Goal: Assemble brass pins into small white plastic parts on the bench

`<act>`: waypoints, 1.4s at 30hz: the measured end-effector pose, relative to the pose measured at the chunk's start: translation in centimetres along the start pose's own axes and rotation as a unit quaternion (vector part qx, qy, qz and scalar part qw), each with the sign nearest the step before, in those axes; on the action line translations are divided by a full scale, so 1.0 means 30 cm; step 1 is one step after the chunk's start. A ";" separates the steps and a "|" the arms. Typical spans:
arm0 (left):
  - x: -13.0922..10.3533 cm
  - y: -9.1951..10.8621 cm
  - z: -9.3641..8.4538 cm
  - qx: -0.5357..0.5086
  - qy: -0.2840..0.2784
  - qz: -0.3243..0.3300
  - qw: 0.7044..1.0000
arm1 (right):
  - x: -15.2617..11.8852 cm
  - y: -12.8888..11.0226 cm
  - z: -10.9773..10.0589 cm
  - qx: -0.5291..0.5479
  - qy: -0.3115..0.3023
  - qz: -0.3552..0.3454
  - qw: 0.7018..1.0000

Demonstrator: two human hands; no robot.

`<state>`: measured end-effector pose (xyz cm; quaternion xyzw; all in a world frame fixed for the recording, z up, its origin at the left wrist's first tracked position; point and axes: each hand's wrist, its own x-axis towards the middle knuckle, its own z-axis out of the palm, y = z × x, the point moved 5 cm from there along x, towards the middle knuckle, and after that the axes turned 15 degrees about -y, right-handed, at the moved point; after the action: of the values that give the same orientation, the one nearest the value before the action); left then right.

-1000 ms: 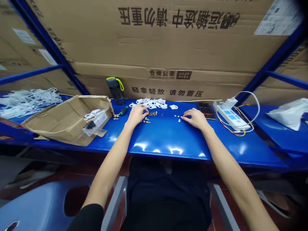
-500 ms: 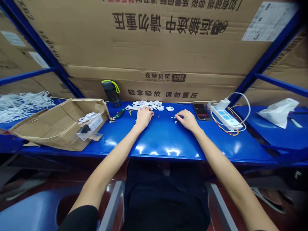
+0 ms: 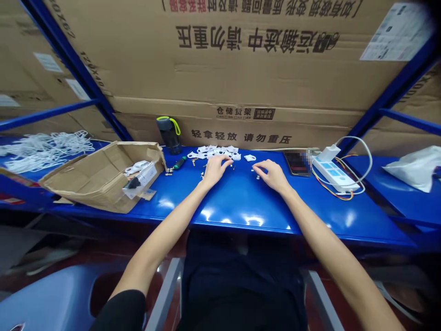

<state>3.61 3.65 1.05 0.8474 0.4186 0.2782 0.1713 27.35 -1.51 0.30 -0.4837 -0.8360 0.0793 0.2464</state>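
Note:
My left hand (image 3: pixel 215 170) is over the blue table, just in front of a pile of white plastic parts with round holes (image 3: pixel 217 152). Its thumb and index finger come together in a pinch; whatever is between them is too small to make out. My right hand (image 3: pixel 274 175) has its thumb and index finger close together beside small white pieces (image 3: pixel 258 177). I cannot make out what its fingertips hold. One white plastic part (image 3: pixel 250 158) lies apart between the hands. A tiny brass-coloured piece (image 3: pixel 234 168) rests near my left fingertips.
On the left stands an open cardboard box (image 3: pixel 93 184) with bagged items, near a green-handled screwdriver (image 3: pixel 179 162) and a dark bottle (image 3: pixel 170 135). A phone (image 3: pixel 296 164) and a white power strip (image 3: pixel 336 175) with cables lie right. White cords (image 3: pixel 48 149) are heaped far left.
My left hand has lifted away from the pile and turned, its fingers now pointing right in a pinch. My right hand remains by the small white pieces. The view has shifted slightly.

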 end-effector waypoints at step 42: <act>-0.040 0.073 0.091 -0.263 -0.157 0.058 0.950 | -0.003 -0.104 0.006 0.067 -0.027 -0.082 0.994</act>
<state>6.03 1.24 -0.35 0.8280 0.2484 0.2513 0.4354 24.91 -3.19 1.27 -0.3937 -0.8721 0.1276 0.2609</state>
